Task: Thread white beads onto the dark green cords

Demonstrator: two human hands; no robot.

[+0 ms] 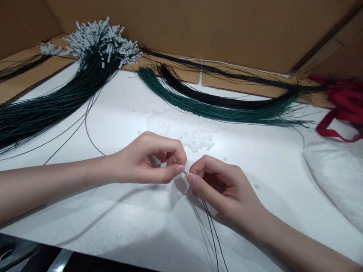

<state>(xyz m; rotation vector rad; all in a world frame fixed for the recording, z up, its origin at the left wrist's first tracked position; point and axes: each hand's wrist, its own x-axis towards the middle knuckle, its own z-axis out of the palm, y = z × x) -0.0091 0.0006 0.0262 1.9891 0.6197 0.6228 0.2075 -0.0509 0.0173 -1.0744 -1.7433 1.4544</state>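
Note:
My left hand (pixel 156 161) and my right hand (pixel 217 182) meet over the middle of the white board, each with thumb and forefinger pinched. Between the two pinches a short stretch of thin dark wire (pixel 205 204) shows. Its strands run down from under my right hand past the board's front edge. Whatever sits at the wire's tip inside my left fingertips is hidden. Just beyond my hands lies a spread of small white beads (pixel 182 127).
Back left lies a thick bundle of green wires (pixel 64 86) tipped with white beads (pixel 104 38). Green and black loose wires (pixel 216 109) curve across the back. Red ribbon (pixel 351 109) and a clear plastic bag (pixel 347 182) are at right. Cardboard walls (pixel 179 20) enclose the board (pixel 112 219).

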